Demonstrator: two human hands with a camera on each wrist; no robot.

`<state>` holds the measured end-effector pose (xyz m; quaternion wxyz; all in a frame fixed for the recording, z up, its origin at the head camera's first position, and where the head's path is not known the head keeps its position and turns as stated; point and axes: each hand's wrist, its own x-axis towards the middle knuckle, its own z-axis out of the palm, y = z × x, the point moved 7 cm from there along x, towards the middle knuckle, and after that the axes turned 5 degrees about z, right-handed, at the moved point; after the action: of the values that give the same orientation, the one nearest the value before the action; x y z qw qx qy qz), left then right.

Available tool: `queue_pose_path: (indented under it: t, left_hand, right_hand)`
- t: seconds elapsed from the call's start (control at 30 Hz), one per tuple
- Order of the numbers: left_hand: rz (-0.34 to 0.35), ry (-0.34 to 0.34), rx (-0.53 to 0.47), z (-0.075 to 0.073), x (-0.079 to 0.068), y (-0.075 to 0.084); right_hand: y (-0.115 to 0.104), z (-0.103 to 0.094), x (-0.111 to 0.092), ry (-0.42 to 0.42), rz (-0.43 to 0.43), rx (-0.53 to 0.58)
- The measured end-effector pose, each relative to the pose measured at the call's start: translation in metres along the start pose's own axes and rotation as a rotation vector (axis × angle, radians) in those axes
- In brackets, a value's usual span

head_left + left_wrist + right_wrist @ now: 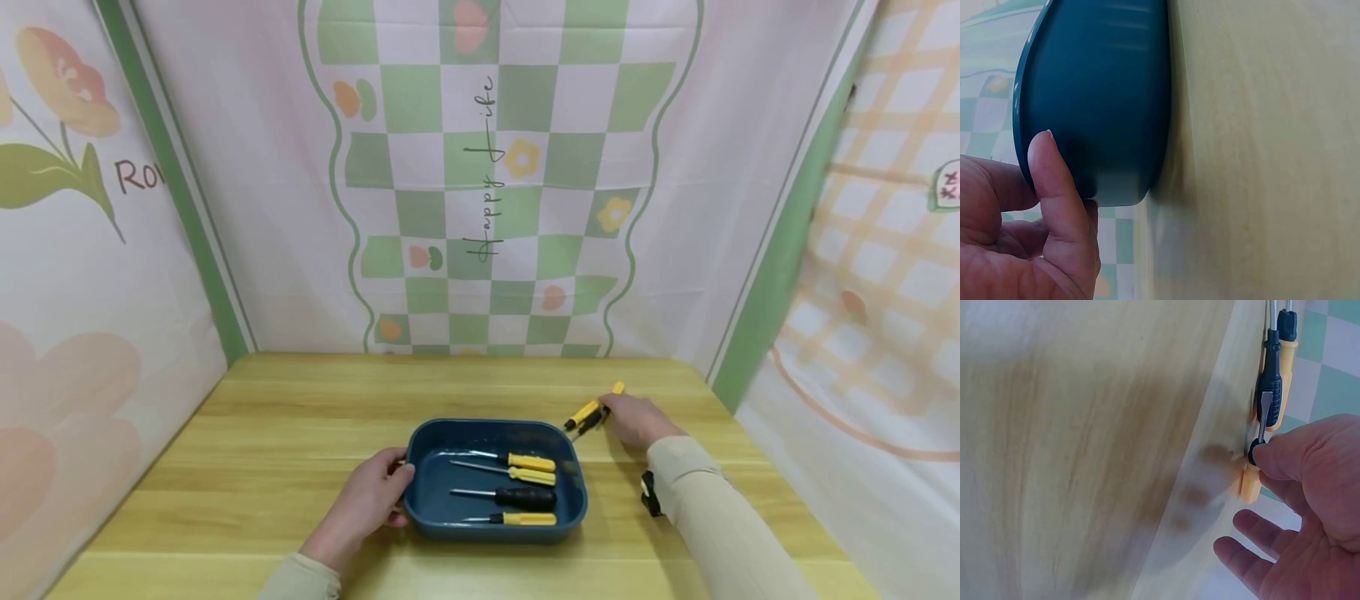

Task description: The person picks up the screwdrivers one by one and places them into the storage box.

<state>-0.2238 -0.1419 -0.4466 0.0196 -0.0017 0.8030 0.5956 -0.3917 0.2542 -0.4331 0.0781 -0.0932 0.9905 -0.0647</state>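
On the table sits a dark blue rectangular box [495,532]. My left hand [366,497] grips its left end, with the thumb [1060,187] on the wall. Inside lie several screwdrivers with their shafts to the left: yellow-handled ones and one black-handled screwdriver [525,498]. Past the box's far right corner, my right hand [637,419] pinches a short screwdriver [1250,484] near its black collar, with the flat metal tip showing. Beside those fingers lie a yellow-handled screwdriver [582,413] and another black-handled screwdriver [1270,381]. Their tips are partly hidden in the head view.
The wood-grain table [315,400] runs back to a hanging checkered cloth [465,208]. Printed cloths also stand along the left and right sides. A small black object [650,493] shows at the right sleeve.
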Motion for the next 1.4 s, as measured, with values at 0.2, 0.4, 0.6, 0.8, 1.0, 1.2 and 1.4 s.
queue_pose_path:
  t: [0.2,0.4,0.6,0.8,1.0,1.2,1.4]
  left_hand:
    - [0.0,-0.002,-0.006,0.0006,-0.0002,0.0004]
    - [0.006,-0.002,-0.003,0.0009,-0.0001,0.0]
    - [0.003,0.005,0.003,0.0003,-0.0006,-0.0006]
    - [0.002,-0.002,0.007,0.0003,0.0002,-0.0015]
    - [0.006,-0.009,0.008,0.0006,0.0008,-0.001]
    - [0.009,-0.005,0.006,0.0005,0.0002,-0.0002]
    - [0.004,-0.01,0.005,0.0013,-0.0001,-0.0006]
  right_hand:
    - [0.0012,0.0019,-0.0004,0.005,-0.009,-0.014]
    - [0.0017,0.002,-0.0016,0.017,-0.018,-0.033]
    - [0.0023,0.002,-0.0021,0.04,-0.008,-0.053]
    - [0.0027,0.0016,-0.0023,0.062,0.006,-0.076]
    - [0.0025,0.0,-0.0047,0.074,0.008,-0.07]
    - [0.0006,-0.0023,-0.0077,0.077,0.005,-0.057]
    - [0.0011,-0.0023,-0.0097,0.047,0.035,-0.046]
